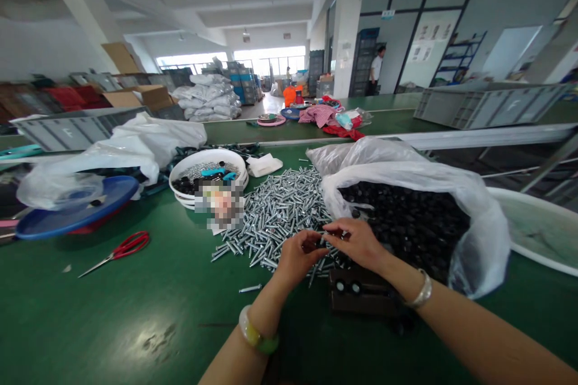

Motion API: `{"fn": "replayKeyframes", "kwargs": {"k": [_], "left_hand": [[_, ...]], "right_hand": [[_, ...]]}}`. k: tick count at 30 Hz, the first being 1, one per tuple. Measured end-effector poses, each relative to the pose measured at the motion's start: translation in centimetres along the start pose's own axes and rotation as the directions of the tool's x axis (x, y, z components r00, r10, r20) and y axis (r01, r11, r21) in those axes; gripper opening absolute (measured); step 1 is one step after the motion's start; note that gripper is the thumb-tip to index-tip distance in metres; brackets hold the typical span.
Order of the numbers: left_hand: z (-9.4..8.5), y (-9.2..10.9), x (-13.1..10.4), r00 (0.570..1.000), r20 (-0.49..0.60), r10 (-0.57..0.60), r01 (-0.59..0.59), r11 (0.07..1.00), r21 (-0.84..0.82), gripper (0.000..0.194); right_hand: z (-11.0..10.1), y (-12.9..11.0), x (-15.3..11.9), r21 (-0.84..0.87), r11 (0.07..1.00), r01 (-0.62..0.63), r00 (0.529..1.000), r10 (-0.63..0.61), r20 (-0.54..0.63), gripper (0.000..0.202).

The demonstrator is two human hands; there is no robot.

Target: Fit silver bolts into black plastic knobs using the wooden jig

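My left hand (298, 257) and my right hand (357, 243) meet over the right edge of a heap of silvery screws (289, 204). Both are closed in a pinch, fingertips almost touching. Something small, partly dark, sits between them, but the fingers hide most of it. Just beyond my right hand, an open clear plastic bag (485, 204) is full of small black parts (406, 216). Beneath my right wrist lies a dark brown block (361, 298), with two round pale-topped pieces (347, 286) on it. One loose screw (250, 289) rests on the green table near my left forearm.
Red-handled scissors (129, 245) lie at left, near a blue tray (85, 210). White tubs (180, 162) with small hardware stand behind the screws. A white round tray (542, 228) is at far right. Grey crates (487, 105) and cloths (318, 114) line the bench behind.
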State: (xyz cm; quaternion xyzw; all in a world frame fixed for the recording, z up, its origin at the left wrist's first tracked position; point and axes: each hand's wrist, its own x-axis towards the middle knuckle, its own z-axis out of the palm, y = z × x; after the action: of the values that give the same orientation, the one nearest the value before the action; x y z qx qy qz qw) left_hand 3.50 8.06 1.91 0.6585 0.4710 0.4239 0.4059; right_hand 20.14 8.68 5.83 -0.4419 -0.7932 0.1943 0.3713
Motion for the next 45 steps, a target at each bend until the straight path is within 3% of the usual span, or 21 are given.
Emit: {"fn": "replayKeyframes", "kwargs": {"k": [4,12,15,18,22,26,29,32,36,38,41,45], "left_hand": [[-0.5,1.3,-0.4,0.999,-0.01,0.05,-0.05,0.997,0.051,0.04],[-0.7,4.2,-1.7,0.983,0.083,0.162,-0.179,0.94,0.29,0.051],[-0.8,5.5,-2.3,0.974,0.132,0.182,-0.216,0.917,0.335,0.051],[-1.0,6.5,-2.8,0.965,0.19,0.179,-0.222,0.947,0.234,0.052],[-1.1,7.1,-3.2,0.963,0.232,0.138,-0.145,0.989,0.015,0.058],[-1.0,7.5,-3.5,0.94,0.285,0.189,-0.198,0.98,0.001,0.057],[-0.8,7.7,-3.6,0.964,0.203,0.174,-0.172,0.985,-0.029,0.055],[-0.6,7.8,-3.9,0.976,0.166,0.144,-0.136,0.989,-0.056,0.054],[0.1,9.0,-5.2,0.969,0.213,0.126,-0.101,0.987,-0.125,0.052],[0.6,9.9,-5.8,0.96,0.247,0.135,-0.094,0.981,-0.172,0.055],[1.5,10.8,-6.6,0.922,0.355,0.152,-0.092,0.979,-0.181,0.052],[3.5,10.7,-6.5,0.893,0.43,0.134,-0.117,0.991,-0.066,0.043]], "right_hand": [[-1.2,-1.2,-0.7,-0.087,0.995,0.055,0.998,-0.057,-0.021,0.02],[-3.9,-3.9,-2.0,-0.19,0.975,0.115,0.983,-0.085,0.161,0.014],[-4.8,-4.8,-2.6,-0.192,0.976,0.104,0.982,-0.07,0.175,0.013],[-5.6,-5.4,-3.3,-0.108,0.994,0.016,0.985,0.003,0.173,0.011],[-6.3,-5.6,-4.0,0.014,0.99,-0.138,0.973,0.133,0.187,0.012],[-6.0,-5.9,-4.8,-0.059,0.998,0.034,0.982,-0.023,0.187,0.015],[-5.5,-6.1,-5.8,-0.207,0.961,0.186,0.977,-0.158,0.142,0.029],[-5.3,-6.2,-7.1,-0.36,0.904,0.232,0.97,-0.19,0.15,0.041],[-6.6,-6.0,-9.0,-0.311,0.901,0.303,0.952,-0.269,0.147,0.04],[-7.6,-5.6,-9.8,-0.252,0.936,0.246,0.967,-0.253,0.007,0.034],[-8.7,-4.6,-11.1,-0.195,0.98,0.027,0.982,-0.063,-0.181,0.028],[-9.0,-3.4,-13.1,-0.13,0.978,-0.165,0.973,0.14,-0.181,0.023]]}}
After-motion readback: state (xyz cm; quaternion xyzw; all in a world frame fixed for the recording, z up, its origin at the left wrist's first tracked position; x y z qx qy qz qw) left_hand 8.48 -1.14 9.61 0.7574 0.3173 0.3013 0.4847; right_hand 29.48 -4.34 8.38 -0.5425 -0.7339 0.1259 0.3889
